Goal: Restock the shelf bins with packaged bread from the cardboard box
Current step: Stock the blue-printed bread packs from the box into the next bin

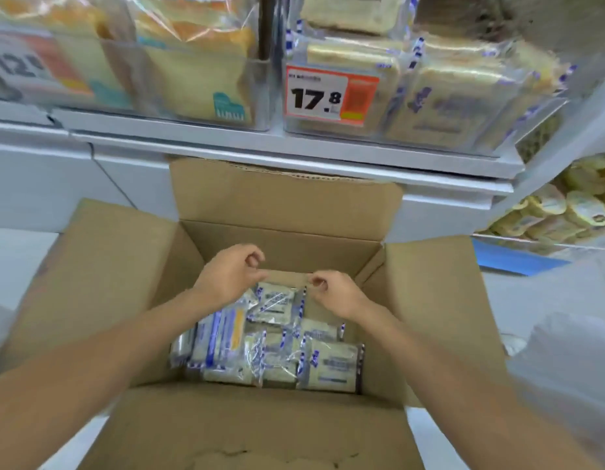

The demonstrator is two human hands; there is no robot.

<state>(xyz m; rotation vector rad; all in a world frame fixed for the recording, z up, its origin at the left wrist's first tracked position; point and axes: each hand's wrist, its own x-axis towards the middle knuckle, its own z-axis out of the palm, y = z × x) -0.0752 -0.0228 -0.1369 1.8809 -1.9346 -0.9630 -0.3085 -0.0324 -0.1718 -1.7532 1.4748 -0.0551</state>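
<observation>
packaged bread (277, 301) in cardboard box (101, 266); left hand (226, 271) and right hand (331, 291) pinching its wrapper

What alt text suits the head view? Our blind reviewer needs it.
Both hands, left and right, reach into an open cardboard box, pinching the top edge of a packaged bread above more packs. Behind, a shelf bin of matching bread carries a 17.8 price tag.

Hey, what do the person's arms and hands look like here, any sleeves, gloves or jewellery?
Both forearms are bare as far as the frame shows, with no sleeves in view. The left hand and right hand wear no gloves; no rings or watch are visible, though blur limits detail.
</observation>
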